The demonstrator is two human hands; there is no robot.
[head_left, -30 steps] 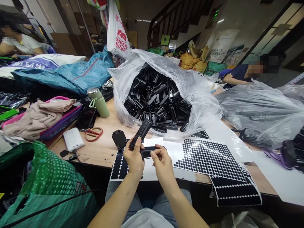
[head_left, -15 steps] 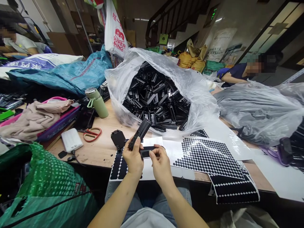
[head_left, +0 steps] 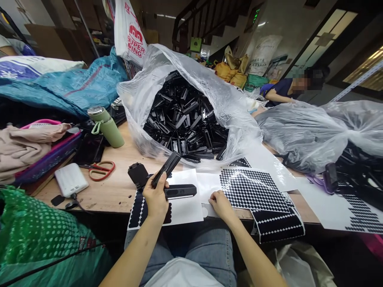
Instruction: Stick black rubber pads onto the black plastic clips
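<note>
My left hand point(head_left: 155, 199) grips a black folding plastic part point(head_left: 172, 179); one arm of it points up and away, the other juts out to the right. My right hand point(head_left: 220, 204) rests with curled fingers on the near edge of a white backing sheet, right beside a sheet of small round black stickers point(head_left: 251, 188); what its fingertips pinch, if anything, is hidden. Behind both hands gapes a big clear plastic bag point(head_left: 209, 85) heaped with more black plastic parts point(head_left: 184, 123). A sheet of oval black stickers point(head_left: 139, 207) lies under my left hand.
On the wooden table point(head_left: 119, 187) lie a black clip part point(head_left: 137, 174), red scissors point(head_left: 100, 169), a white power bank point(head_left: 70, 179) and a green bottle point(head_left: 106, 126). Another clear bag point(head_left: 314, 131) sits right. A green bag point(head_left: 38, 239) hangs near left. A seated person point(head_left: 287, 89) works beyond.
My right hand has let go of the black part and dropped right to the sticker sheets. The left hand keeps holding the part. The view has swung slightly left and down.
</note>
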